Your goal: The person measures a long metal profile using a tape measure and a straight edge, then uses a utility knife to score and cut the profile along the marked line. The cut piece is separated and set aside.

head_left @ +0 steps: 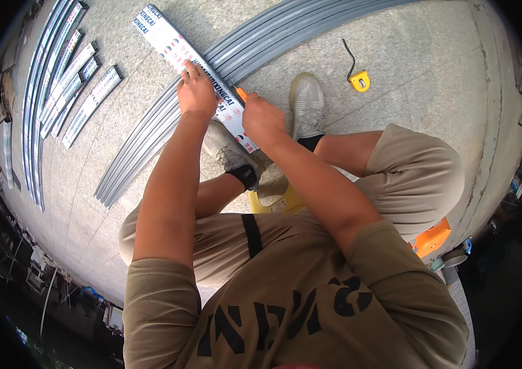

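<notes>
Printed metal profile (172,48): at 11 o'clock in the view, lying across the grey metal bars (273,43), its length slanting from 11 toward 5. Left hand (197,93): fingers laid on the profile's printed face; whether clamped cannot be told. Right hand (263,120): closed around an orange tool (241,94) beside the profile's edge; tool type obscured. Yellow tape measure (360,81): on the floor (420,80), between 1 and 2 o'clock. Shorter printed profiles (92,107): 10 o'clock.

Broad, pale, speckled floor (423,74), brightly lit
</notes>
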A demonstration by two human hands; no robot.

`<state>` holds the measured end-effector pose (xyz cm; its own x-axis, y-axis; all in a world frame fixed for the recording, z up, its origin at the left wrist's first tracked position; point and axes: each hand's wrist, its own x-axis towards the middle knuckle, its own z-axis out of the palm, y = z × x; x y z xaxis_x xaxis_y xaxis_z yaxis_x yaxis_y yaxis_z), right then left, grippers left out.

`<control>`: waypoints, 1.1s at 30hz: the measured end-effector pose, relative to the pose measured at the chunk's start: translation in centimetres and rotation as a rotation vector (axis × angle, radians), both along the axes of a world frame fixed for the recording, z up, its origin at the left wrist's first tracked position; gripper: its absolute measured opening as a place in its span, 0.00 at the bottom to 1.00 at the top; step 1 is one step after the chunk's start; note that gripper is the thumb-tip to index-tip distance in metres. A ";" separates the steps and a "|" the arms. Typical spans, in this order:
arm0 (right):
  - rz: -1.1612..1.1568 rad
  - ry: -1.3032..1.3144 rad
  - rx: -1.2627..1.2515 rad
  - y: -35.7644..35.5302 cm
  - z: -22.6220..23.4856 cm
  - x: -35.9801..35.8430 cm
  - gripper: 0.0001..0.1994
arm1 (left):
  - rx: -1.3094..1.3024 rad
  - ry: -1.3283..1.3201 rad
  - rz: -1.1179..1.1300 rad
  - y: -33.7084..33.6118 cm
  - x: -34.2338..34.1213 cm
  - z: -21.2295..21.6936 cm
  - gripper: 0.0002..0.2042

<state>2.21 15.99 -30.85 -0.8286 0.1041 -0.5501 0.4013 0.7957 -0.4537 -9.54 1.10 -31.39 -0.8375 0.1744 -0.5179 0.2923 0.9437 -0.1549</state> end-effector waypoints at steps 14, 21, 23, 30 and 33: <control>0.052 -0.037 -0.036 -0.3 -1.2 0.8 0.11 | -0.022 0.007 -0.027 -0.1 0.0 -0.2 0.62; 0.052 -0.240 0.028 2.0 -1.8 5.9 0.11 | 0.004 0.021 -0.039 0.0 -0.3 -0.6 0.61; 0.022 -0.233 0.026 1.7 -1.5 6.2 0.10 | 0.018 0.012 -0.023 -0.1 0.1 -0.4 0.61; -0.075 -0.041 -0.028 0.9 0.4 1.3 0.09 | -0.012 0.009 -0.009 0.1 0.0 0.1 0.61; -0.068 0.029 -0.058 0.1 -0.2 -0.6 0.09 | -0.013 0.012 -0.028 -0.1 0.0 -0.3 0.62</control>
<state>1.60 16.11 -31.02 -0.8365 0.1289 -0.5325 0.4391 0.7391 -0.5109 -9.56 0.97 -31.64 -0.8386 0.1912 -0.5101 0.3166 0.9331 -0.1707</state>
